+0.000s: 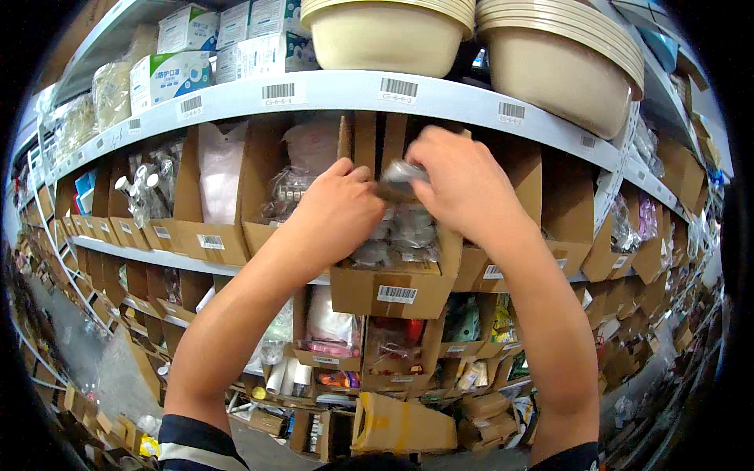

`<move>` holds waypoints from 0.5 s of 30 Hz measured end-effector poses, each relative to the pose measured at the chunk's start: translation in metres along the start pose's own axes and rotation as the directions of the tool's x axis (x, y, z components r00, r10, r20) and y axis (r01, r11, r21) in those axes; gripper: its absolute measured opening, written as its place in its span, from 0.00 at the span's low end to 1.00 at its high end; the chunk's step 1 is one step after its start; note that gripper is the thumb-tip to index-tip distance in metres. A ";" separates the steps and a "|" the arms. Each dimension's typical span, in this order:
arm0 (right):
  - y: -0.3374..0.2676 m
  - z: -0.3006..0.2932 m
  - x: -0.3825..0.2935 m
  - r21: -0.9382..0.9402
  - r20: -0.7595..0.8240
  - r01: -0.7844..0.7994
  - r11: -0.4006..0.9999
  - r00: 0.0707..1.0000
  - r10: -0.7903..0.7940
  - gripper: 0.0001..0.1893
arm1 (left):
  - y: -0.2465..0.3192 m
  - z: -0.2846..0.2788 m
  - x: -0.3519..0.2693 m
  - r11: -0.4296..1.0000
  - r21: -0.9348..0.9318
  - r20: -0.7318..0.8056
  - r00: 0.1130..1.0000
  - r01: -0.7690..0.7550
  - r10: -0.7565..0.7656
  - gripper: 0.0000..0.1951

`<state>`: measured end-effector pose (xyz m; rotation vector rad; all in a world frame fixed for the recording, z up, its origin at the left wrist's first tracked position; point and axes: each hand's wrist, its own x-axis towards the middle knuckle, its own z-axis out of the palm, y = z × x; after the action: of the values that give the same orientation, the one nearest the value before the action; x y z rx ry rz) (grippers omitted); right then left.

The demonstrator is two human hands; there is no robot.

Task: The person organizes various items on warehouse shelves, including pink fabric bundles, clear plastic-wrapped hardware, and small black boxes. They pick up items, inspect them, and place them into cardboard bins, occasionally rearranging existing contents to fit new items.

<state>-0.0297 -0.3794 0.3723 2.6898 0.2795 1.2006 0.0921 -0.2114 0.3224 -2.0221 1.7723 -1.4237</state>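
Note:
An open cardboard bin [377, 288] with a barcode label juts out from the middle shelf, and clear plastic packets [409, 229] of greyish round items lie inside it. Above the bin, my right hand [459, 176] pinches a small clear plastic packet [404, 172], blurred by motion. My left hand [341, 206] is beside it over the bin's left side, its fingers curled near the packet's lower left; whether they grip part of it I cannot tell.
A white metal shelf beam [330, 91] crosses above my hands, bearing stacked cream basins [386, 38] and face mask boxes [171, 76]. More cardboard bins [218, 241] stand left, right and below. A taped carton [406, 424] lies low in front, and a ladder [65, 253] stands left.

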 end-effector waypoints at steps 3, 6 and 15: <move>-0.001 0.004 -0.018 -0.089 0.150 0.006 0.996 0.989 0.008 0.05 | 0.001 -0.001 0.015 0.998 0.034 0.118 0.992 0.046 -0.050 0.04; 0.001 0.025 -0.024 -0.231 0.042 0.138 0.963 0.990 -0.132 0.04 | 0.004 0.000 0.024 0.992 0.088 0.194 0.975 0.089 -0.104 0.05; 0.004 0.034 -0.017 -0.260 0.165 0.129 0.957 0.982 -0.087 0.04 | 0.002 0.006 0.028 0.986 0.138 0.196 0.973 0.096 -0.122 0.05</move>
<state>-0.0149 -0.3900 0.3388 2.4762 0.2195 0.9225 0.0913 -0.2378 0.3338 -2.1406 1.4717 -1.2680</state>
